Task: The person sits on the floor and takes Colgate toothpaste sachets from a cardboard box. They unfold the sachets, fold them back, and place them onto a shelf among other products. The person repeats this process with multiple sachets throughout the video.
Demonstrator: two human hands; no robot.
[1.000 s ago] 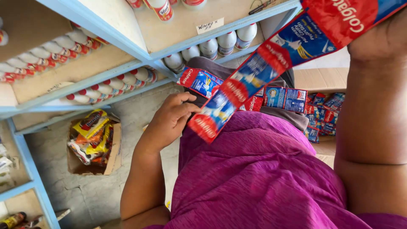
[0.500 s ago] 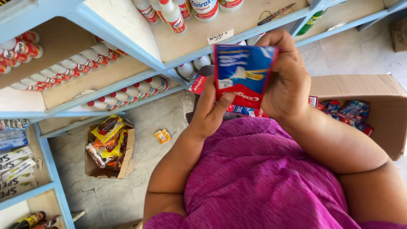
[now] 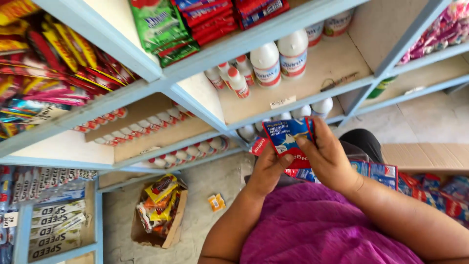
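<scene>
Both my hands hold a folded strip of red and blue sachets (image 3: 285,138) in front of the blue shelf. My left hand (image 3: 267,170) grips its lower edge from below. My right hand (image 3: 326,155) pinches the right side, thumb on the front. More of the strip (image 3: 376,172) trails over my lap, on purple cloth (image 3: 317,225), toward the right.
White bottles with red caps (image 3: 266,62) stand on the shelf (image 3: 273,100) above my hands. Green and red packets (image 3: 166,24) lie on the top shelf. A small carton of yellow snack packs (image 3: 159,208) sits on the floor, and an open cardboard box (image 3: 430,159) of sachets is at right.
The long strip that my right hand held stretched out has been folded into a small stack held by both hands. My view has tilted up to show the upper shelves.
</scene>
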